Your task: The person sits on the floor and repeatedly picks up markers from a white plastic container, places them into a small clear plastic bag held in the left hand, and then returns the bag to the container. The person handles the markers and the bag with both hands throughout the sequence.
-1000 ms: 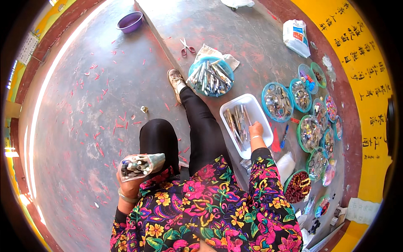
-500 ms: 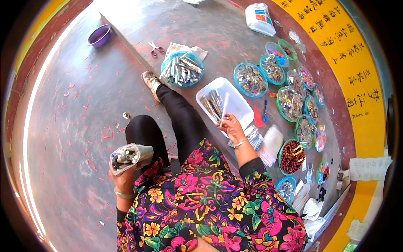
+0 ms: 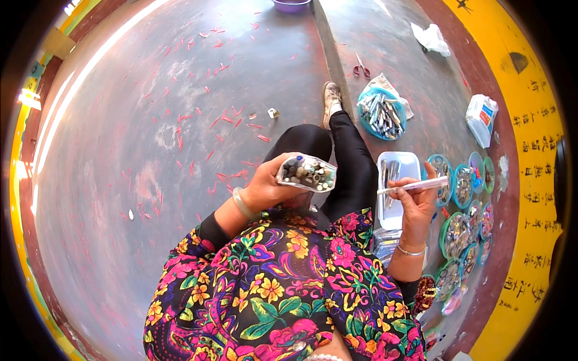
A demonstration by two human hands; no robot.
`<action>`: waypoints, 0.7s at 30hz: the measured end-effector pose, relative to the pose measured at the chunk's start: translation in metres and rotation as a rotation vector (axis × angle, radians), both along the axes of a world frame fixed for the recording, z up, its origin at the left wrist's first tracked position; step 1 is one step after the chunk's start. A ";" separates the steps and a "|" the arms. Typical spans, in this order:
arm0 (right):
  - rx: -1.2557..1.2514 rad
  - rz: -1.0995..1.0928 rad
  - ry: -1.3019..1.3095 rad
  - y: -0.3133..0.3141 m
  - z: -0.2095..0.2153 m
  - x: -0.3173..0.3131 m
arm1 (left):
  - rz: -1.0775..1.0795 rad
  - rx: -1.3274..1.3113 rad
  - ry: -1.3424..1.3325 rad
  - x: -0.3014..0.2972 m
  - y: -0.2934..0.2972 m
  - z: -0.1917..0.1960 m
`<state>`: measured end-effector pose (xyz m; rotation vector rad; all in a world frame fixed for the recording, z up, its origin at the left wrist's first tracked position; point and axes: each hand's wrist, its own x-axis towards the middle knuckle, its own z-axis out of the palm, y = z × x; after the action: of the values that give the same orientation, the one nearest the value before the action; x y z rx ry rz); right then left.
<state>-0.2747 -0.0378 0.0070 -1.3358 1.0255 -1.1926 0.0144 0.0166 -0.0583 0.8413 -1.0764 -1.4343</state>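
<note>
My left hand [image 3: 264,188] is wrapped round a clear plastic bag [image 3: 308,172] packed with pens, their ends facing up in its mouth. Between thumb and fingers of my right hand [image 3: 416,207] is a slim pale pink pen-like stick [image 3: 421,186], held almost level; its exact kind is unclear. Beneath and beyond that hand stands a white plastic tub [image 3: 389,224]. Several pens [image 3: 390,170] lie along the tub's left side, partly hidden by my fingers. Clear plastic packets [image 3: 385,240] lie just this side of the tub, half covered by my right forearm.
Ahead, a blue basket [image 3: 382,114] full of pens rests on cloth, near scissors [image 3: 361,67]. Baskets of small trinkets [image 3: 456,234] crowd the right. A white sack [image 3: 481,120] stands by the wall; a purple basin [image 3: 291,5] is far off. Red scraps [image 3: 179,139] litter the floor.
The view has turned left, so the floor things sit further right. My left hand has brought the bag inward before me; my right hand has tipped the pink stick from upright to nearly level.
</note>
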 end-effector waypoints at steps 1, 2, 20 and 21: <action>-0.025 -0.006 -0.019 0.000 0.009 0.008 | 0.004 -0.013 0.002 0.000 -0.001 -0.001; -0.058 0.040 -0.041 -0.003 0.014 0.012 | 0.011 -0.028 0.003 0.001 -0.001 -0.001; -0.427 0.282 -0.050 0.015 0.052 0.104 | -0.049 -0.144 -0.088 0.006 0.002 0.005; -0.471 0.257 -0.064 0.016 0.050 0.107 | -0.048 -0.154 -0.093 0.006 0.002 0.004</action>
<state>-0.1677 -0.0216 0.0566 -1.7203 0.5182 -1.3145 0.0202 0.0187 -0.0547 0.7818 -1.2682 -1.3435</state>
